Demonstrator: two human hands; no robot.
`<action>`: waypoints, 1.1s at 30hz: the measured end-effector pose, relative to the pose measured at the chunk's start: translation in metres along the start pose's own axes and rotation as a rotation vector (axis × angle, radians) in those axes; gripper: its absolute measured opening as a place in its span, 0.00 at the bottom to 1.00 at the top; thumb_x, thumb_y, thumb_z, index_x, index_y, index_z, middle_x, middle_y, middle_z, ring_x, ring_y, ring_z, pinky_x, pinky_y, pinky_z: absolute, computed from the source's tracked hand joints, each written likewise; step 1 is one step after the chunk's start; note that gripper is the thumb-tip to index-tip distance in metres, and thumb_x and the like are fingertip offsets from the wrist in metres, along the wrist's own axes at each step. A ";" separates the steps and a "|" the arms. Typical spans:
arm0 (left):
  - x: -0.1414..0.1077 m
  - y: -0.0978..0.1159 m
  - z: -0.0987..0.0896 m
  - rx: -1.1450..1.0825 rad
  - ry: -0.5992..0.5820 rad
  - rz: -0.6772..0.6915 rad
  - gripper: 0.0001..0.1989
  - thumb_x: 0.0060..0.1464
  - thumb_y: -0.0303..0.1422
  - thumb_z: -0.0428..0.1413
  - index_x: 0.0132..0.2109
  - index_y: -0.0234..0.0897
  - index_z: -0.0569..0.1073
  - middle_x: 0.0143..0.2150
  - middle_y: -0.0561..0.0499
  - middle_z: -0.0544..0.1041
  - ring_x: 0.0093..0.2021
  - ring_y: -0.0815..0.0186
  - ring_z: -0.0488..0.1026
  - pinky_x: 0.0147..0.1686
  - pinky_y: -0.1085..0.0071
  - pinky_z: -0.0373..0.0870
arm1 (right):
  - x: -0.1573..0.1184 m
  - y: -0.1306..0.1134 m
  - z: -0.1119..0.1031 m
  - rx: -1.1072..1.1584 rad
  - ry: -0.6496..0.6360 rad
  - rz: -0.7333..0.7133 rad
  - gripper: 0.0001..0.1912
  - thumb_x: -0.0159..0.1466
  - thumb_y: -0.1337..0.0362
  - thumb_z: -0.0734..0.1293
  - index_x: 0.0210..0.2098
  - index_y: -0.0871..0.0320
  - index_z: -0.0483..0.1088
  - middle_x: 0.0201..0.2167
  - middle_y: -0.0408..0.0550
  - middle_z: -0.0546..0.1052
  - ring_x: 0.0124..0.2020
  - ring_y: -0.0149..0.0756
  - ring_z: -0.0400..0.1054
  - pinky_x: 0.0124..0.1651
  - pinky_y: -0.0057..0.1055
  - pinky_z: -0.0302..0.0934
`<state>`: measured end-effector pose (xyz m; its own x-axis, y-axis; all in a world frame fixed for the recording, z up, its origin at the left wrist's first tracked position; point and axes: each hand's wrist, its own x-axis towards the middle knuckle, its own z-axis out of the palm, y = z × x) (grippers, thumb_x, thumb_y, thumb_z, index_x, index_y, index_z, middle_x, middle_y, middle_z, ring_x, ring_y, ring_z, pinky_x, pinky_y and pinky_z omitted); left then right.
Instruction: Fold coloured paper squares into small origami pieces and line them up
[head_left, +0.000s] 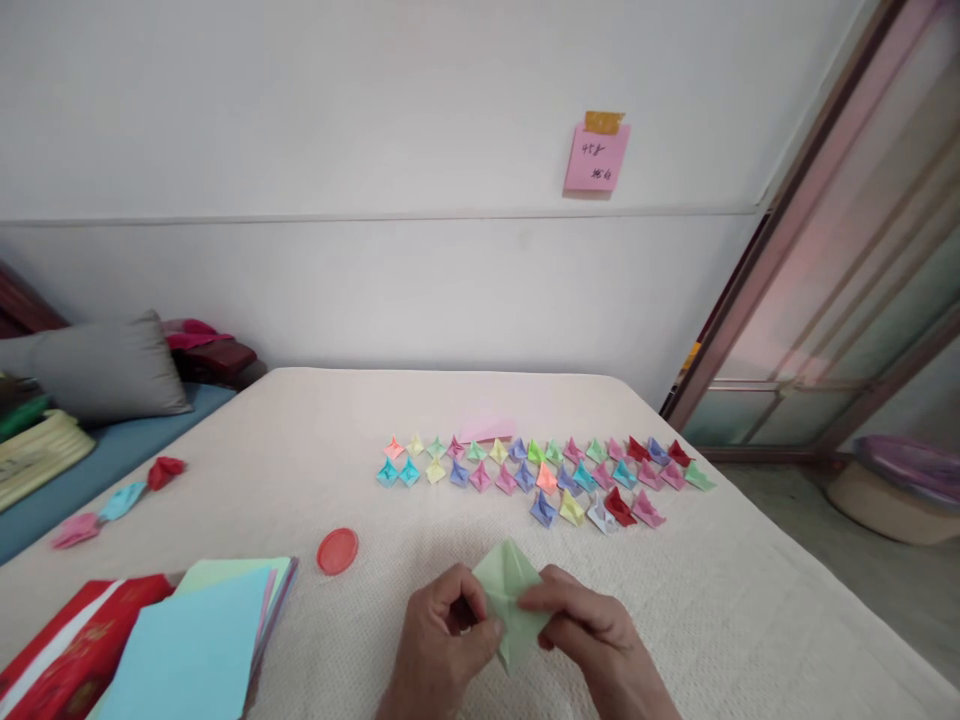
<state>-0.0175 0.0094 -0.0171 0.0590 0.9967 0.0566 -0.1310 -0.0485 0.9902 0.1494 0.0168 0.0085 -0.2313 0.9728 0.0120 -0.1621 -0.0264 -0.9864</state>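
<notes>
A pale green folded paper (511,580), diamond-shaped with creases, is held up between my two hands above the front of the table. My left hand (446,635) pinches its left edge between thumb and curled fingers. On the other side, my right hand (589,635) grips the right edge, its index finger lying across the front face. Beyond the hands stand rows of small folded paper boats (546,478) in many colours. A round red lid (337,551) lies left of my hands.
A stack of coloured paper sheets (195,640) lies at the front left beside a red packet (82,640). Crumpled coloured pieces (122,500) sit near the table's left edge. A pink sheet (487,430) lies behind the boats. A pink note (597,160) is taped to the wall.
</notes>
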 end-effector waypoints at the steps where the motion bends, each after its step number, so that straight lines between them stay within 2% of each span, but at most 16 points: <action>1: 0.000 0.001 0.000 -0.004 0.005 0.000 0.09 0.41 0.27 0.57 0.24 0.38 0.62 0.20 0.58 0.60 0.23 0.72 0.55 0.22 0.76 0.53 | 0.000 0.000 0.001 0.060 0.007 0.000 0.16 0.48 0.72 0.66 0.34 0.52 0.78 0.27 0.43 0.70 0.29 0.34 0.62 0.31 0.29 0.53; 3: 0.000 0.001 -0.001 0.000 0.014 0.007 0.09 0.42 0.28 0.57 0.24 0.38 0.62 0.21 0.58 0.60 0.23 0.72 0.55 0.22 0.76 0.53 | 0.000 0.001 0.004 0.194 -0.007 0.015 0.26 0.45 0.70 0.67 0.45 0.49 0.72 0.32 0.43 0.72 0.32 0.36 0.64 0.32 0.30 0.55; 5: 0.000 0.001 -0.002 0.012 0.009 0.017 0.10 0.43 0.28 0.57 0.24 0.38 0.62 0.21 0.58 0.60 0.23 0.72 0.55 0.22 0.76 0.52 | 0.001 0.004 0.005 0.280 -0.035 0.057 0.29 0.45 0.65 0.70 0.48 0.49 0.68 0.32 0.43 0.72 0.32 0.37 0.65 0.33 0.31 0.56; 9: -0.001 0.002 -0.001 0.070 -0.037 0.054 0.09 0.45 0.27 0.56 0.24 0.38 0.61 0.22 0.57 0.61 0.24 0.71 0.57 0.24 0.75 0.54 | 0.003 0.013 0.004 0.285 -0.075 0.174 0.17 0.50 0.53 0.71 0.36 0.57 0.72 0.27 0.44 0.71 0.28 0.34 0.63 0.31 0.28 0.56; 13: -0.003 0.005 0.000 0.069 -0.115 0.091 0.08 0.45 0.26 0.56 0.25 0.38 0.63 0.23 0.56 0.63 0.25 0.69 0.60 0.26 0.73 0.57 | 0.005 0.019 0.000 0.230 -0.066 0.243 0.15 0.52 0.54 0.72 0.26 0.61 0.75 0.20 0.43 0.69 0.23 0.29 0.60 0.28 0.26 0.54; 17: -0.002 0.005 -0.002 0.003 -0.157 0.061 0.08 0.46 0.28 0.57 0.26 0.38 0.63 0.23 0.55 0.64 0.26 0.69 0.60 0.26 0.73 0.58 | 0.005 0.017 -0.004 0.179 -0.042 0.210 0.15 0.52 0.55 0.73 0.20 0.62 0.75 0.17 0.44 0.70 0.21 0.28 0.60 0.27 0.26 0.54; 25: 0.001 -0.008 -0.002 -0.141 -0.128 -0.015 0.11 0.45 0.32 0.59 0.32 0.40 0.62 0.24 0.57 0.64 0.25 0.70 0.58 0.25 0.74 0.56 | 0.006 0.016 -0.007 0.152 -0.012 0.193 0.12 0.49 0.57 0.74 0.20 0.61 0.75 0.16 0.42 0.70 0.21 0.28 0.60 0.27 0.26 0.52; 29: 0.000 -0.010 0.001 -0.095 -0.131 -0.048 0.12 0.45 0.31 0.59 0.33 0.40 0.62 0.24 0.58 0.64 0.26 0.70 0.58 0.24 0.75 0.56 | 0.007 0.022 -0.004 0.205 -0.063 0.241 0.14 0.45 0.57 0.76 0.27 0.62 0.77 0.19 0.43 0.71 0.23 0.31 0.62 0.29 0.27 0.52; 33: -0.001 -0.010 0.005 -0.100 -0.147 -0.034 0.12 0.44 0.31 0.60 0.34 0.40 0.62 0.25 0.58 0.64 0.26 0.71 0.58 0.24 0.75 0.56 | 0.007 0.027 -0.003 0.209 -0.049 0.283 0.13 0.46 0.59 0.75 0.26 0.63 0.78 0.19 0.44 0.72 0.23 0.32 0.62 0.29 0.29 0.54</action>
<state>-0.0114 0.0082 -0.0261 0.2080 0.9769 0.0485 -0.2234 -0.0008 0.9747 0.1462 0.0240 -0.0184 -0.3400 0.9081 -0.2445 -0.2765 -0.3450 -0.8970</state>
